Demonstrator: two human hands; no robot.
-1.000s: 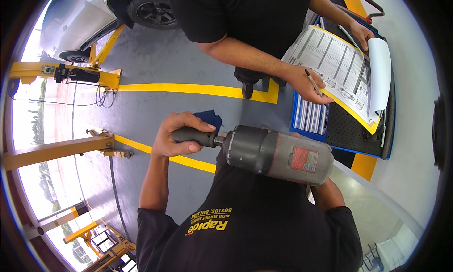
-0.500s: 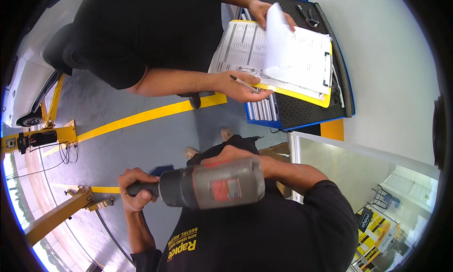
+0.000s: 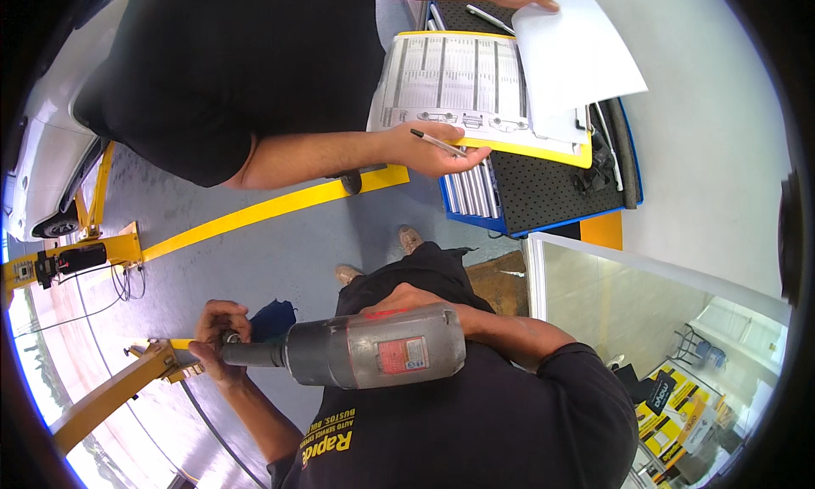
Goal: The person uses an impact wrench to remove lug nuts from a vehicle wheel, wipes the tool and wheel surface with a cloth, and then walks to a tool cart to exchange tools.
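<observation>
Head cam, only view: the impact wrench [image 3: 399, 349] is just below centre frame, sideways in front of my shirt [image 3: 475, 404], dark nose piece [image 3: 259, 354] pointing left. My left hand [image 3: 219, 336] is half curled at the tip, a small metal bit [image 3: 229, 336] by the fingers; can't tell if they grip it. My right hand [image 3: 403, 297] is mostly hidden behind the tool, so no clue how closed. Looks like I'm fiddling with the nose end; I'd say the next move calls for steady support under that bulky body.
</observation>
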